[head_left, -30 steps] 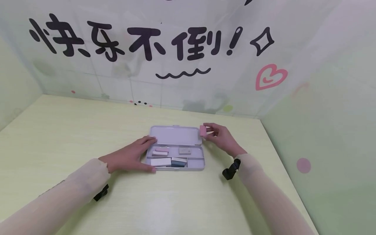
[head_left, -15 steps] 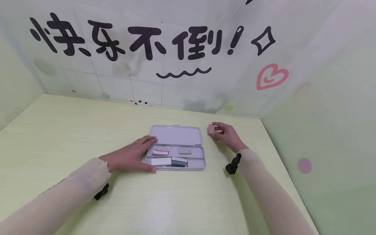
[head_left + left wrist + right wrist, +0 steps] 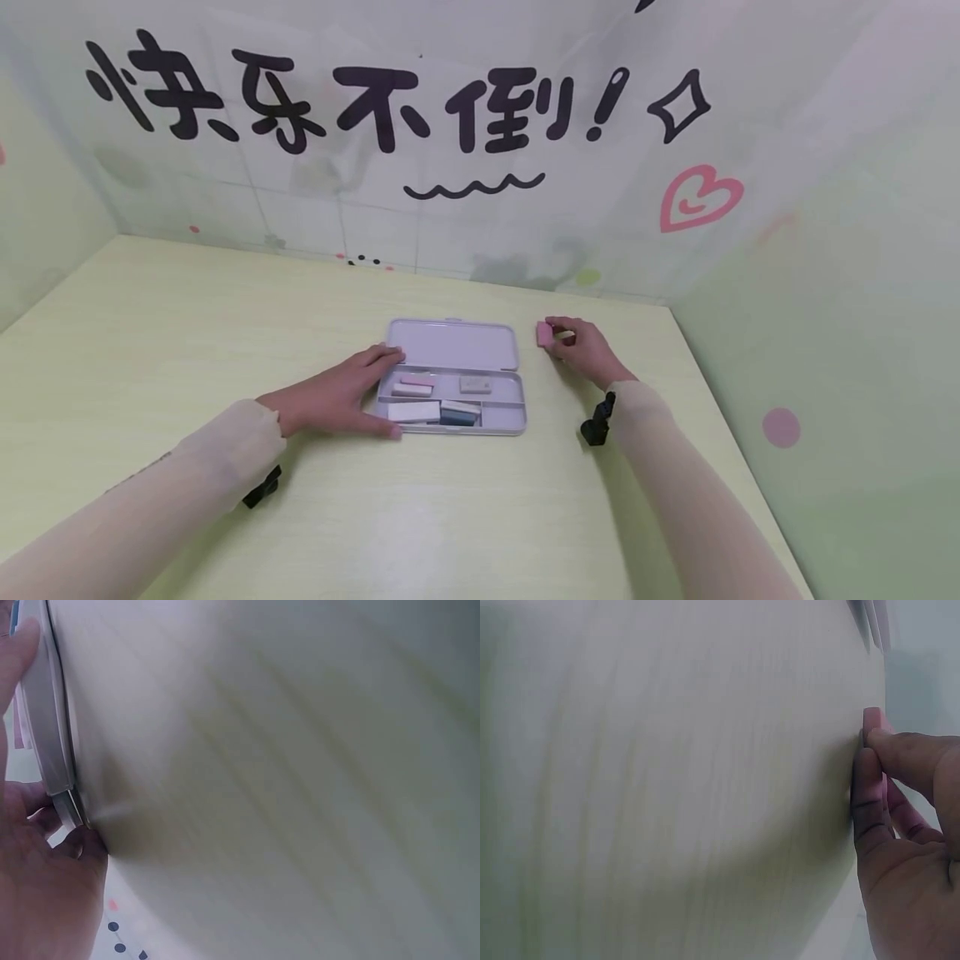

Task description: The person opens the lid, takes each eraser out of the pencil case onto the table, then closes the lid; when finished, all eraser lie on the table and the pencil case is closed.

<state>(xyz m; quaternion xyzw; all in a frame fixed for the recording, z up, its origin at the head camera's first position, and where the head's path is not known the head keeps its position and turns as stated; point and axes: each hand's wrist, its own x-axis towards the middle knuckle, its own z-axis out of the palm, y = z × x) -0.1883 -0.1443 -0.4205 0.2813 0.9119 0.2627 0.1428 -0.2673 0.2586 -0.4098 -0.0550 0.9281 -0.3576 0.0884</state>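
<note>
A pale lilac pencil case [image 3: 453, 346] lies open on the table, its lid folded back. My left hand [image 3: 337, 396] holds its left end, thumb at the front edge and fingers by the hinge. The left wrist view shows the thumb along the case's side [image 3: 46, 720]. In the case are a white eraser [image 3: 414, 412], a blue-and-white eraser [image 3: 460, 415], a pink-and-white pair of erasers [image 3: 415, 387] and a greyish eraser [image 3: 476, 384]. Right of the lid, my right hand [image 3: 592, 354] pinches a pink eraser [image 3: 544, 335] between thumb and fingers, close over the tabletop in the right wrist view.
The light wooden table [image 3: 427, 508] runs back to a wall covering [image 3: 300, 200] with large dark characters. A pale green side wall [image 3: 847, 358] borders the table on the right. The case's front right compartment [image 3: 502, 417] shows its bare floor.
My right hand has carried the pink eraser rightward from the lid's right edge and then lowered it slightly toward the table. My left hand stays on the case.
</note>
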